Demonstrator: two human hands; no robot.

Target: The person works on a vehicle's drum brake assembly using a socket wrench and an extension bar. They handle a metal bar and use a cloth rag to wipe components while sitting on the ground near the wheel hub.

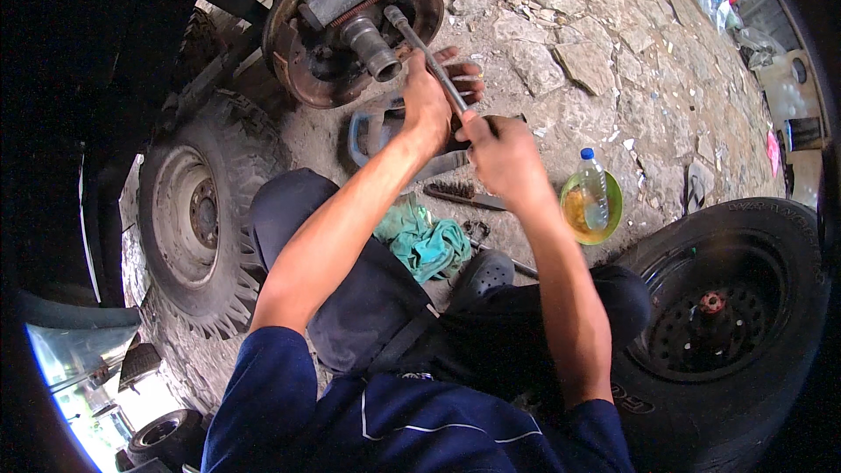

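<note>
Clutching the near end of the socket bar (445, 81), the right hand (506, 156) is sitting below-right of the brake assembly (355, 31); the left hand (427, 98), nearer that assembly, is loosely spreading its fingers behind the bar, whose long axis is slanting up toward the assembly.

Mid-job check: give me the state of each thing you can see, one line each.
Right hand: closed on the bar's near end
Left hand: fingers partly open, by the bar's shaft
Bar: raised toward the brake assembly; tip contact unclear
Brake assembly: uncovered, spring exposed
Bottle: capped
Green cloth: crumpled
Brush: lying down
Right tyre: rim fitted
</note>
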